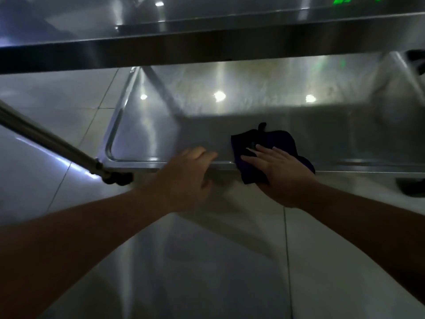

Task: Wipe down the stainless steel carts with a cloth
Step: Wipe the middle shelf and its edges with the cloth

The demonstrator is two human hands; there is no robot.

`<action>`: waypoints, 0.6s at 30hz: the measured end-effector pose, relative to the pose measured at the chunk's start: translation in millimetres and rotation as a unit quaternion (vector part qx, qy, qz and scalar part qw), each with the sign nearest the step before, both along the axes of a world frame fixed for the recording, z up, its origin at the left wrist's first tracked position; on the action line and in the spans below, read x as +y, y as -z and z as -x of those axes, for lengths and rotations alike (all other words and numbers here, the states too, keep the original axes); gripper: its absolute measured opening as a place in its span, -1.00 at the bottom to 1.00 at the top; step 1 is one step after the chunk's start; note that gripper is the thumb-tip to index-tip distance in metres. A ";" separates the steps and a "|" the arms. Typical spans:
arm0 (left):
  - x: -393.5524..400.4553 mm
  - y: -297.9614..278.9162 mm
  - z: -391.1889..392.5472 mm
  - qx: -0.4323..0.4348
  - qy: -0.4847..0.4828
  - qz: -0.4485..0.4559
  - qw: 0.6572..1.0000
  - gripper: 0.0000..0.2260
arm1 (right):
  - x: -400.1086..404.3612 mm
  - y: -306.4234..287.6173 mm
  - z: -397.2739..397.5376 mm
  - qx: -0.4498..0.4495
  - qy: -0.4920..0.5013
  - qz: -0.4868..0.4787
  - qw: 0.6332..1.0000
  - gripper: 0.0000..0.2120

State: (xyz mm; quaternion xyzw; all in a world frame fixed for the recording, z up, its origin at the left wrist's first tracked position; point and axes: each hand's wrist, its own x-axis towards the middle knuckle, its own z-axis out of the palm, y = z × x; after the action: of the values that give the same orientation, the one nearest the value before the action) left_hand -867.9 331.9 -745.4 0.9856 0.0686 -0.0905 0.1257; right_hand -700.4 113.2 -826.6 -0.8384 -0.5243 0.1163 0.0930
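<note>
A stainless steel cart fills the view; I look down on its lower shelf (264, 111), under the edge of an upper shelf (207, 46). My left hand (184, 173) grips the lower shelf's near rim, fingers curled over the edge. A dark purple cloth (271, 141) lies over that rim just to the right. My right hand (278, 171) presses flat on the cloth with straight fingers, part of the cloth hanging over the edge beneath the palm.
A steel tube leg (53, 141) of the cart runs diagonally at the left down to a dark caster (117, 178). Another caster (411, 186) shows at the right edge. Pale floor tiles (207, 261) surround the cart.
</note>
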 end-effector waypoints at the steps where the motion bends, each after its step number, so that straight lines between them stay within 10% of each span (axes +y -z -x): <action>1: -8.1 3.2 -4.7 0.009 0.011 -0.006 1.000 -0.31 | -10.1 -0.9 -6.5 0.004 0.002 0.005 1.000 -0.36; 18: -111.5 58.2 -77.7 -0.023 0.156 -0.066 0.985 -0.17 | -207.6 -10.6 -84.0 -0.025 0.107 0.074 0.991 -0.34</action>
State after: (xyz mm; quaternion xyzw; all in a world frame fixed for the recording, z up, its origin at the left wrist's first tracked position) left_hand -790.2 220.4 -803.7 0.9921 -0.0832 -0.0817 0.0460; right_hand -616.4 -94.4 -816.0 -0.8971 -0.4234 0.1226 0.0296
